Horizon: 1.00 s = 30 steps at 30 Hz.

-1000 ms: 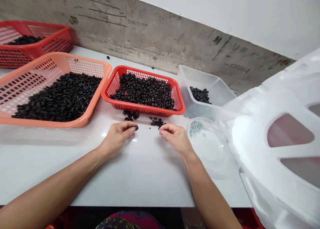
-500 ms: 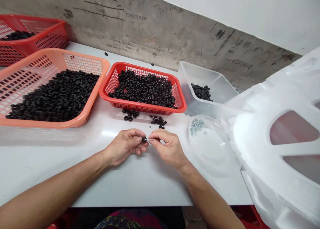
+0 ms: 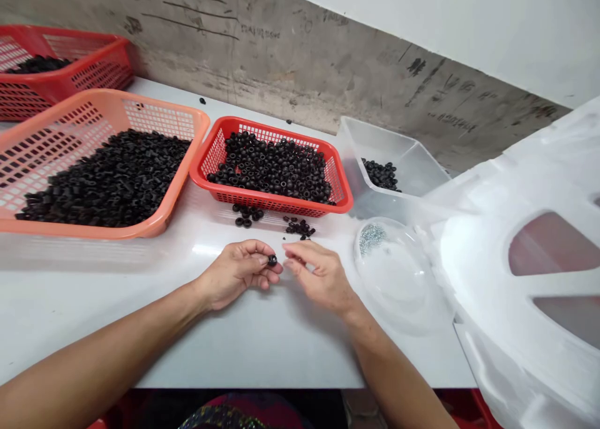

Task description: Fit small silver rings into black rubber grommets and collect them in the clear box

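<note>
Between thumb and forefinger, my left hand (image 3: 241, 271) pinches a small black part (image 3: 272, 261) above the white table (image 3: 253, 348). My right hand (image 3: 323, 276) is just to the right of it, thumb and fingertips slightly apart, with nothing visible between them. Beyond the hands, two small groups of black pieces lie on the table, black rings (image 3: 246, 215) and smaller black pieces (image 3: 300, 229). A round clear tray (image 3: 398, 285) with tiny silvery pieces (image 3: 372, 237) stands right of my right hand.
A red basket (image 3: 281, 205) of black rings stands past the loose pieces. An orange basket (image 3: 140, 230) of black parts and another red basket (image 3: 100, 66) are at the left. A clear bin (image 3: 412, 166) and a large white plastic object (image 3: 487, 254) occupy the right.
My right fingertips have moved slightly right, away from the black part, and parted. The black part is still in my left hand.
</note>
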Motion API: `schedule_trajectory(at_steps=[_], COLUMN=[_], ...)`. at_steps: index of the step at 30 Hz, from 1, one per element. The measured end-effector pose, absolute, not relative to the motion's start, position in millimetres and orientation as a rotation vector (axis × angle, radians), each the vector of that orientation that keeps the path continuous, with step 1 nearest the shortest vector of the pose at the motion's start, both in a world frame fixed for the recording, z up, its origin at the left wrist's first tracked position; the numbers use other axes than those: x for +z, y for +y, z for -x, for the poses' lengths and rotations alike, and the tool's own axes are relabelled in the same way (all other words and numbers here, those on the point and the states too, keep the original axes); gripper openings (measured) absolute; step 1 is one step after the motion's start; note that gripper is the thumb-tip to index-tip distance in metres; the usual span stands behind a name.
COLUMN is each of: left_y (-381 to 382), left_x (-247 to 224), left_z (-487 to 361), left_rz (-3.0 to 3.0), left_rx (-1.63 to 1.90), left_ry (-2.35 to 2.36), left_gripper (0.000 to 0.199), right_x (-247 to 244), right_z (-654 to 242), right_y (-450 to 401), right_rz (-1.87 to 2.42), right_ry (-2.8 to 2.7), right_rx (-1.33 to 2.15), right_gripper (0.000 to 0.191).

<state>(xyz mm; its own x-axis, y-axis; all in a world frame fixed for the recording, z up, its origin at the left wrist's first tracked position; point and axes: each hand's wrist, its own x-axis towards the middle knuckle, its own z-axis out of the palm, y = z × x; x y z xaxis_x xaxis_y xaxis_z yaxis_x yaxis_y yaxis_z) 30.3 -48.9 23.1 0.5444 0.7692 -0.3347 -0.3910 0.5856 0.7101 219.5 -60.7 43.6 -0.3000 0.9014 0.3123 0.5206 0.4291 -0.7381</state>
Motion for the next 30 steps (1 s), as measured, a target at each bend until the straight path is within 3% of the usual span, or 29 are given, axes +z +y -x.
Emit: schedule_trajectory(at_steps=[10, 25, 30], left_y=[-46.2, -45.5, -46.7], left_x=[20.5, 21.0, 21.0], left_z=[-26.3, -26.8, -28.3], left_rz=[-0.636, -0.652, -0.679], left_rx=[0.725, 0.752, 0.749], left_ry=[0.735, 0.748, 0.75], left_gripper=[0.019, 0.023, 0.021], right_x=[26.2, 11.1, 29.4], right_z=[-267.1, -257.2, -245.9], right_y=[-32.9, -28.8, -40.5], right_rz=[1.734, 1.717, 1.689], right_ry=[-1.992, -2.096, -2.013], right_rx=[0.431, 0.338, 0.583], right_gripper=[0.02, 0.015, 0.008])
